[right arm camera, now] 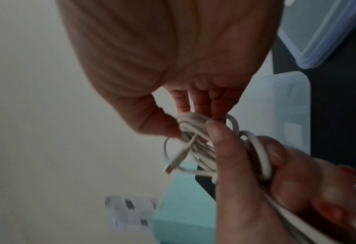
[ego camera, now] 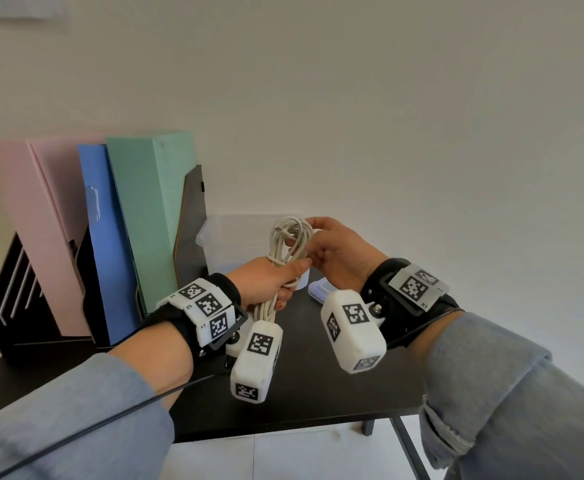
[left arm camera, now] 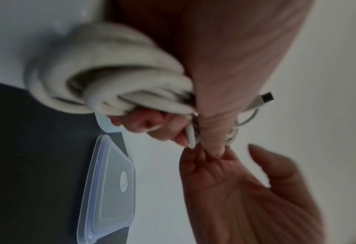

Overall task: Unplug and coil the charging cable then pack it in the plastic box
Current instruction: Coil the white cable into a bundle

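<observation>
At the centre of the head view the left hand (ego camera: 269, 277) is clamped round the middle of the coiled charging cable (ego camera: 288, 242), loops sticking out above and below the fist. The right hand (ego camera: 335, 254) pinches the top loops, just in front of the open plastic box (ego camera: 221, 237) on the dark bench (ego camera: 318, 393); the lid (left arm camera: 110, 189) lies beside it. The plug end (left arm camera: 266, 99) hangs loose. To finish well, I judge the loose end should be tucked through the loops, the bundle kept tight, then lowered flat into the box so it cannot spring open.
</observation>
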`<action>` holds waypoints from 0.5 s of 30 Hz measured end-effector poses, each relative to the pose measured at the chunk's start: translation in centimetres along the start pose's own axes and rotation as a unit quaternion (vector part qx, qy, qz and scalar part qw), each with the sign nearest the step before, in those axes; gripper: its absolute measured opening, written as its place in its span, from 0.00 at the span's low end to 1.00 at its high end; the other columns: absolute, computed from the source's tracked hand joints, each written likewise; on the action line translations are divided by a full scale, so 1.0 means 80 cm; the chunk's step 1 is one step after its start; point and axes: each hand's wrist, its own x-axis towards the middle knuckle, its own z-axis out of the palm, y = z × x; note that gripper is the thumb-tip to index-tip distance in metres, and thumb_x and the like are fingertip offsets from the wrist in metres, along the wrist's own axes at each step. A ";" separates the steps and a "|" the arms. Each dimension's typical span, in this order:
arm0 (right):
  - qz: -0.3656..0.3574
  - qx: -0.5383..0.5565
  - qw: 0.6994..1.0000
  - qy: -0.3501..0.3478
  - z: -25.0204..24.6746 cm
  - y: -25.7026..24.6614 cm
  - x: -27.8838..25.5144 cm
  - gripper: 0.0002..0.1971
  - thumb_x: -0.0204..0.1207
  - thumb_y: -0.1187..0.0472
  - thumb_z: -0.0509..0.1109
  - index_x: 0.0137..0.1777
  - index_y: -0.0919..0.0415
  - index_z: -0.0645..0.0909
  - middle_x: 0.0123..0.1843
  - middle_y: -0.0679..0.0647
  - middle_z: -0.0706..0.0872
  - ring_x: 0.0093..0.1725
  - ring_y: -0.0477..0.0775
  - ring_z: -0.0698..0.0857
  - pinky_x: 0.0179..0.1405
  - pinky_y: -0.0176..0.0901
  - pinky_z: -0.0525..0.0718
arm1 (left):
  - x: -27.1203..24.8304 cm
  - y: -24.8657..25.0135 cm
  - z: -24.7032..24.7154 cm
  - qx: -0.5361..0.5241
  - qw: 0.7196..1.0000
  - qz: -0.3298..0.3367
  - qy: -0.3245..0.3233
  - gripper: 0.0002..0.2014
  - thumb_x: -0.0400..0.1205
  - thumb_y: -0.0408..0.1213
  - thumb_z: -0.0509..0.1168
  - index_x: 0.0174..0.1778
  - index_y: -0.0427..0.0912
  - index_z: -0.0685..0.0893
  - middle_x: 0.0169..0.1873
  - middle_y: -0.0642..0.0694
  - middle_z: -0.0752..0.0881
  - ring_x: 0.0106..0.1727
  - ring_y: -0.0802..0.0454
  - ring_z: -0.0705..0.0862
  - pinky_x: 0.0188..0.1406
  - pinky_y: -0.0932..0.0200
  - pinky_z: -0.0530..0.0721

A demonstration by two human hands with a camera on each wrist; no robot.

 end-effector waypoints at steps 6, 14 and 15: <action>-0.127 -0.228 0.965 0.030 0.012 0.009 -0.002 0.19 0.72 0.72 0.72 0.58 0.52 0.80 0.50 0.52 0.84 0.49 0.51 0.85 0.49 0.44 0.88 | -0.002 0.006 0.008 0.019 1.000 -0.014 -0.004 0.19 0.85 0.40 0.58 0.26 0.43 0.67 0.13 0.54 0.68 0.16 0.59 0.66 0.23 0.64 0.68; -0.146 -0.226 0.960 0.082 0.011 0.011 0.000 0.07 0.80 0.61 0.66 0.41 0.57 0.80 0.31 0.46 0.78 0.30 0.42 0.76 0.34 0.33 0.77 | -0.008 0.011 0.011 0.045 0.999 -0.007 -0.019 0.23 0.83 0.48 0.60 0.23 0.44 0.66 0.12 0.53 0.67 0.17 0.57 0.65 0.24 0.63 0.67; -0.150 -0.240 0.955 0.084 0.012 0.011 -0.001 0.08 0.81 0.60 0.64 0.42 0.60 0.80 0.30 0.46 0.77 0.29 0.42 0.76 0.33 0.32 0.77 | -0.008 0.011 0.011 0.045 0.999 -0.009 -0.019 0.23 0.82 0.49 0.60 0.23 0.44 0.66 0.12 0.53 0.67 0.17 0.57 0.65 0.24 0.63 0.67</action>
